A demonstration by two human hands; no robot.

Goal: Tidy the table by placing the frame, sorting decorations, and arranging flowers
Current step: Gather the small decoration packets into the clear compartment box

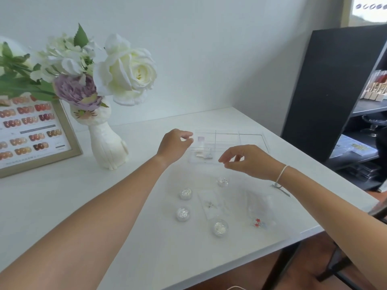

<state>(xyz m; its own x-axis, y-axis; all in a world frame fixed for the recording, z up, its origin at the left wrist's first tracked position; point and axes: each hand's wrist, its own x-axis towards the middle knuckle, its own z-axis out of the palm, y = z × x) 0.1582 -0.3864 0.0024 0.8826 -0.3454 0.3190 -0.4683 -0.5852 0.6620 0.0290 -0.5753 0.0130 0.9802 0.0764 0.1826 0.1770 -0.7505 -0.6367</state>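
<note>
1. A white table fills the view, set into the corner of a room with plain pale walls.
2. At the table's far left, a gold-edged frame showing rows of nail-colour samples stands propped upright against the wall.
3. Just beside the frame, a white cat-shaped vase holds artificial flowers: a large cream rose, a lilac bloom and white blossoms with green leaves.
4. A clear compartmented organiser box lies near the table's far right; small pale items sit in its near-left compartments.
5. The left hand hovers at the box's left edge, thumb and fingers pinched close; whether it grips anything cannot be told.
6. The right hand, a thin bracelet at its wrist, hangs over the box's near edge, fingers curled and partly open, nothing visibly held.
7. Nearer the person, four small round jars of glittery decorations and clear packets, one with tiny red flowers, lie spread on the table.
8. A black shelving unit stands to the right.
</note>
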